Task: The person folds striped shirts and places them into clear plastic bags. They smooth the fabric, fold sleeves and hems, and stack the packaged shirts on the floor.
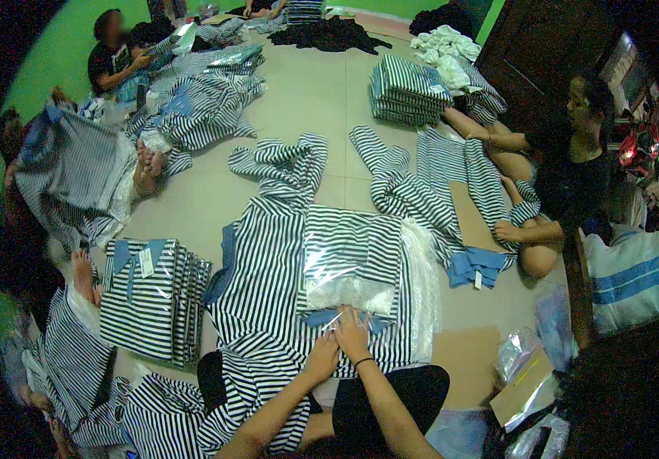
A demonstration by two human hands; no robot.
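In front of me lies a folded black-and-white striped shirt in a clear plastic bag (349,256), its blue collar toward me. My left hand (325,356) and my right hand (352,333) meet at the near end of this bag, closed on the plastic by the collar. Exact finger positions are partly hidden. Beneath the bagged shirt an unfolded striped shirt (257,264) spreads over the floor, its sleeves stretched away from me. Clear plastic bags (421,294) lie just right of the bagged shirt.
A stack of bagged striped shirts (150,302) stands at my left, another stack (408,90) farther right. On the right, a co-worker (574,161) handles a striped shirt with cardboard (471,214). Brown cardboard (463,363) lies near my right knee. Other people sit along the left among loose shirts.
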